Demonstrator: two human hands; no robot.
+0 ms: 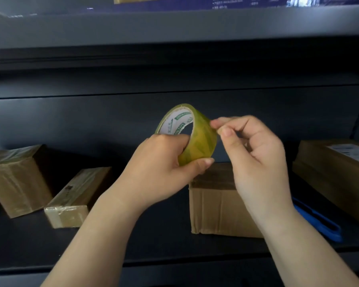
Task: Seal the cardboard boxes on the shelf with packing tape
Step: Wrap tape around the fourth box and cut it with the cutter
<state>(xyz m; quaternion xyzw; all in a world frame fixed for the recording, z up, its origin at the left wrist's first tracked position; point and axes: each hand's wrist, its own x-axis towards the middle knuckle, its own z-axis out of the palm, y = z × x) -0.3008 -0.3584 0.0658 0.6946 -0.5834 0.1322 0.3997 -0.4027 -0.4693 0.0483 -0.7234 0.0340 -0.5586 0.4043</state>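
Yellowish clear packing tape on a roll [192, 137] sits in your left hand [164, 168], held up in front of the dark shelf [153, 241]. Your fingers pass through the white printed core and your thumb presses the outer face at the roll's 6 o'clock, so this hand is clasped around the roll. Your right hand [255, 154] meets the roll at its 3 o'clock: thumb and forefinger are pinched together against the outer wrap, the other fingers curled loosely behind. Whether a loose end of tape is caught between them is not clear.

Directly below your hands, at 6 o'clock from the roll, a plain cardboard box [214, 206] stands on the shelf, partly hidden behind your right wrist. At 9 o'clock from it lies a small flat box [75, 197] with glossy tape over its near end, and further toward 9 o'clock a larger taped box [17, 179] stands tilted. At 3 o'clock a long box with a white label [336, 175] lies at an angle. Between it and the plain box, a blue tool [319, 222] rests on the shelf; what kind it is cannot be made out.
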